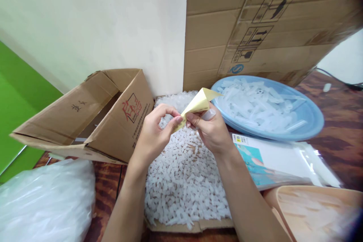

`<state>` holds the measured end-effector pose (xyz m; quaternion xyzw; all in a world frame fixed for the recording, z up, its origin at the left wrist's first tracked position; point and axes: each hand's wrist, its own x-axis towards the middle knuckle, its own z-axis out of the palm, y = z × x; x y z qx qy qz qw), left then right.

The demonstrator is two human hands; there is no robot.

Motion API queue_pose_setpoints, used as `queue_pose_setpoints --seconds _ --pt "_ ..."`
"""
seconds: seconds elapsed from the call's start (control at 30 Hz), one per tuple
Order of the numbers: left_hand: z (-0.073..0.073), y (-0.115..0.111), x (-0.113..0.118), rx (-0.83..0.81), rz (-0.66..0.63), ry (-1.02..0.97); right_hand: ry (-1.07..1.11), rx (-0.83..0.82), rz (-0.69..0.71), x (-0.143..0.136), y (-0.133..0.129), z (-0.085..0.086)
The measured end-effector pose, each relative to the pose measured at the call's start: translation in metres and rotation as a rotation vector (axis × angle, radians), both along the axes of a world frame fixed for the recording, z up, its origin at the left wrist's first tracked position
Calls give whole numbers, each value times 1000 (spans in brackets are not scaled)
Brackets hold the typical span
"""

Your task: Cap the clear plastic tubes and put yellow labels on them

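Observation:
A bent yellow paper sheet is held up between my two hands, its far corner pointing right. My left hand pinches the sheet's lower edge between thumb and forefinger. My right hand grips it close beside, the two thumbs almost touching. Against the right fingers shows a small translucent white piece; its full shape is hidden. Beneath both hands spreads a layer of small white translucent plastic pieces on a flat cardboard sheet.
An open cardboard box stands left, with a stuffed clear plastic bag before it. To the right are a blue basin of translucent tubes, flat plastic packets and a peach tub. A large carton rises behind.

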<state>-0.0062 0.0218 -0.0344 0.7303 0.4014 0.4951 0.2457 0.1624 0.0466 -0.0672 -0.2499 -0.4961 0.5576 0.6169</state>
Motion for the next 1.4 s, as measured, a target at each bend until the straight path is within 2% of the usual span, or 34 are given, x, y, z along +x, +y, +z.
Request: queue_pose_setpoints --seconds 0.2,0.4,0.6,1.07,1.4 --pt "-1 0 1 -38 30 41 -6 -16 23 -2 0 -1" --pt "-5 3 2 63 -11 44 33 -52 48 -3 -1 0" --pt "-8 3 0 56 4 15 66 -90 36 -3 -3 5" --pt "-2 1 7 166 136 79 22 -70 2 -6 -2 3" --pt "-5 4 6 159 144 73 63 -107 -13 -6 -2 3"
